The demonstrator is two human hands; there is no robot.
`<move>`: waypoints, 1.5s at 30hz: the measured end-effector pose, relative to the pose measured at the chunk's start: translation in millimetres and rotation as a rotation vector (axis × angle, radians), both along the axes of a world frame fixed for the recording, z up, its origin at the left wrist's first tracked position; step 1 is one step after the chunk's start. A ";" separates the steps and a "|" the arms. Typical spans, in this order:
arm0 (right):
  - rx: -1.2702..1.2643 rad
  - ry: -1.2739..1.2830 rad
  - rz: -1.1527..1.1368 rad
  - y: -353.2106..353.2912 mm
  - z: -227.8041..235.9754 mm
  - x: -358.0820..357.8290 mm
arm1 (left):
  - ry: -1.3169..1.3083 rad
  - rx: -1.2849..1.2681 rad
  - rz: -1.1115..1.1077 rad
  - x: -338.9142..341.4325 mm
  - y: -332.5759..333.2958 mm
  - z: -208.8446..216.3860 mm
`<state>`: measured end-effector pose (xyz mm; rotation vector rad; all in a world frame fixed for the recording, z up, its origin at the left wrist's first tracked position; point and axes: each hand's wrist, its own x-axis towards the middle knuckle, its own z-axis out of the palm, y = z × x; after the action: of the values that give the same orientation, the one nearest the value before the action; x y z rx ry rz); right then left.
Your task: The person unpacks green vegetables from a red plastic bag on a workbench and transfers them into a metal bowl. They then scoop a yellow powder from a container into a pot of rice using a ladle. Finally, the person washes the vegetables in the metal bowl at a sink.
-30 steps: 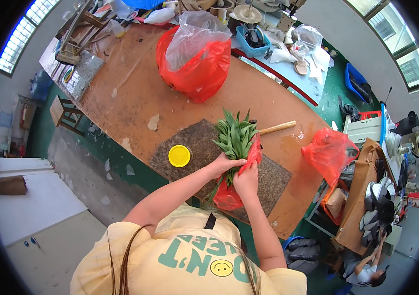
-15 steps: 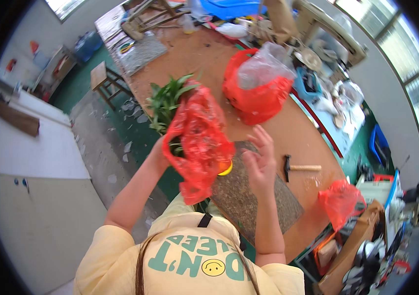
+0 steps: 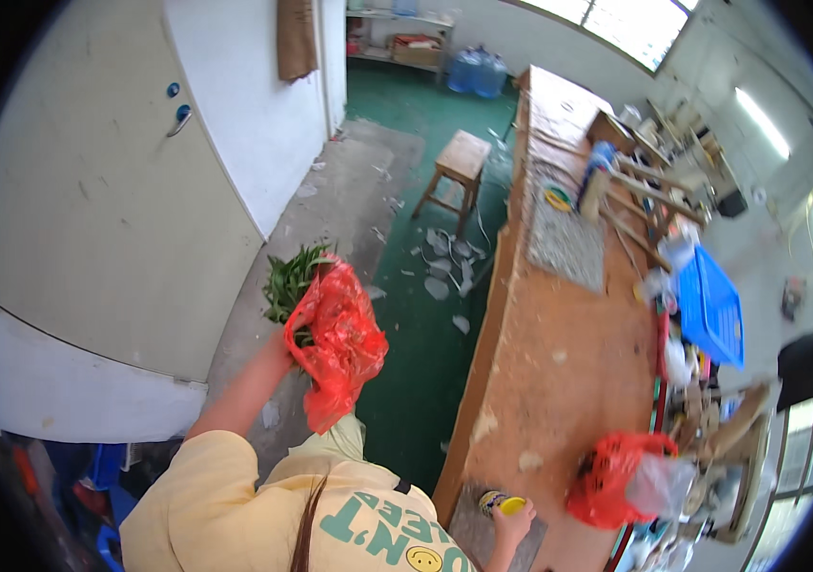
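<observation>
The left hand [image 3: 284, 341] is grasping a bunch of leafy greens [image 3: 294, 284] wrapped in a red plastic bag [image 3: 338, 319]; the bag covers most of its fingers. The bunch is held in the air, left of the table, seen against the floor. Its leafy tips point to about eleven o'clock, and its long axis runs from there down toward five, where the loose end of the bag hangs. From the bunch, between four and five o'clock, the right hand [image 3: 515, 524] has its fingers around a yellow-lidded jar [image 3: 490, 500], whose lid faces about three o'clock. The jar is at a dark board [image 3: 464, 513]; whether it is lifted, I cannot tell.

Farther out, the wooden table [image 3: 559, 381] extends at three o'clock, with a red bag of goods [image 3: 602, 486] at four and a blue crate [image 3: 711, 305] at three. A wooden stool [image 3: 463, 157] stands at one o'clock, and a door [image 3: 92, 191] is at ten.

One second ago, both hands held the bunch above the board. Half a second ago, the right hand was free; now it is at the jar, and the view has turned toward the door.
</observation>
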<state>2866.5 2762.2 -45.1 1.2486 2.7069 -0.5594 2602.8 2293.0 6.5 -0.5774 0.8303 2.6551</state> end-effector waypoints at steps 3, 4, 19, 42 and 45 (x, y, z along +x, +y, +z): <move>-0.037 0.150 0.121 -16.9 -10.3 -95.1 | -0.075 0.025 0.106 -27.7 -62.6 -39.5; -0.063 0.227 0.151 -27.4 -5.7 -127.5 | -0.096 0.030 0.127 -42.3 -78.8 -44.2; -0.034 0.136 0.880 -178.4 136.6 -628.6 | -0.121 0.057 0.167 -430.1 -188.8 -80.2; 0.459 0.490 1.925 -471.0 466.8 -1404.9 | -0.096 -0.090 0.145 -1199.2 -392.1 -9.5; 0.525 0.399 1.849 -480.5 471.3 -1487.6 | -0.070 -0.069 0.039 -1323.5 -377.6 -2.5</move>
<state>1378.9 2281.7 426.2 -1.6042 2.8482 0.2264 1279.3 1915.4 4.0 -0.7065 0.9023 2.6332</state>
